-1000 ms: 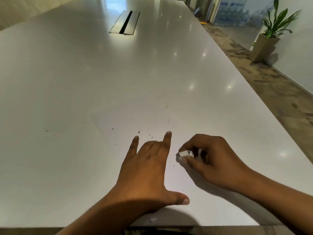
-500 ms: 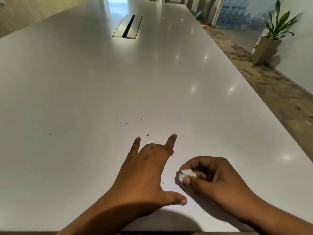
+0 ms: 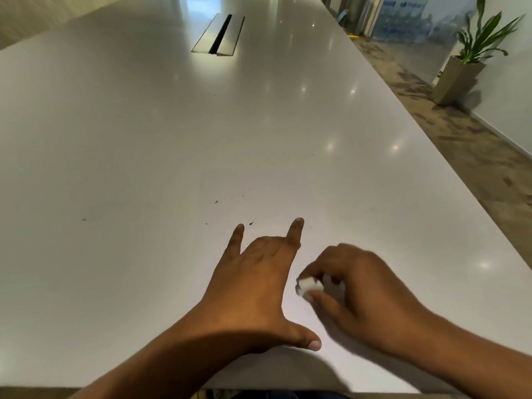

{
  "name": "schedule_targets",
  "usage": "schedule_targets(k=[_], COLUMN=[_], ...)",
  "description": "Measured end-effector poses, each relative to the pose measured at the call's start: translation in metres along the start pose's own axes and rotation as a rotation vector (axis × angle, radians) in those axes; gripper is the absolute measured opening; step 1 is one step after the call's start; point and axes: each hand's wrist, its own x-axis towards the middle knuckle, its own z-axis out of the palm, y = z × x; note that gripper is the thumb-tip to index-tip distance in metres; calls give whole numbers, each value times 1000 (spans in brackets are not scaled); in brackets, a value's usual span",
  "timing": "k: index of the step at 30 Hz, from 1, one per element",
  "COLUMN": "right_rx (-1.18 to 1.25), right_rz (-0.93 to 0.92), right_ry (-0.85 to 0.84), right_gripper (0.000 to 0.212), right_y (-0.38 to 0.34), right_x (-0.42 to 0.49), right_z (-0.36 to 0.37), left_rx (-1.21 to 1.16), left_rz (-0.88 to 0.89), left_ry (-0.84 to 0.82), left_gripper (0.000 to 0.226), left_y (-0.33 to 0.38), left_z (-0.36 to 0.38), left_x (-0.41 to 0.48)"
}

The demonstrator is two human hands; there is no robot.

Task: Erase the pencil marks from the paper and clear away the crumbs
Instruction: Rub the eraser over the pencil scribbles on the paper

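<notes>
White eraser (image 3: 309, 285), one, blurred, is pinched between thumb and fingers (image 3: 325, 260) of the right hand (image 3: 365, 295), low over the paper (image 3: 273, 194); whether it touches cannot be told. It sits just right of the left hand (image 3: 259, 283), which presses on the paper, thumb splayed, index and little fingers straight, the two middle ones folded. Four dark crumbs (image 3: 251, 223) lie just beyond those fingertips. One pale surface (image 3: 115, 139) carries everything.
</notes>
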Motion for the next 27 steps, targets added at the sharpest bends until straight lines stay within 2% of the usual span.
schedule_targets(k=[3, 6, 10, 17, 22, 25, 27], right_rx=[53, 108, -65, -243, -303, -377, -379], right_rz=[104, 109, 55, 114, 16, 109, 153], right_ry=[88, 167, 51, 86, -78, 28, 33], right_gripper=[7, 3, 4, 11, 17, 22, 18], right_y=[15, 21, 25, 39, 12, 28, 33], right_x=[21, 35, 46, 90, 64, 84, 98], right_z=[-8, -15, -18, -30, -25, -25, -30], left_rx=[8, -1, 7, 18, -3, 20, 22], left_rz=[-29, -43, -24, -33, -52, -63, -73], left_ry=[-6, -18, -21, -19, -31, -51, -65], left_gripper=[142, 143, 143, 137, 138, 137, 135], left_y=[4, 5, 4, 5, 4, 4, 5], left_z=[-2, -3, -3, -2, -2, -1, -1], left_x=[1, 0, -1, -4, -4, -4, -3])
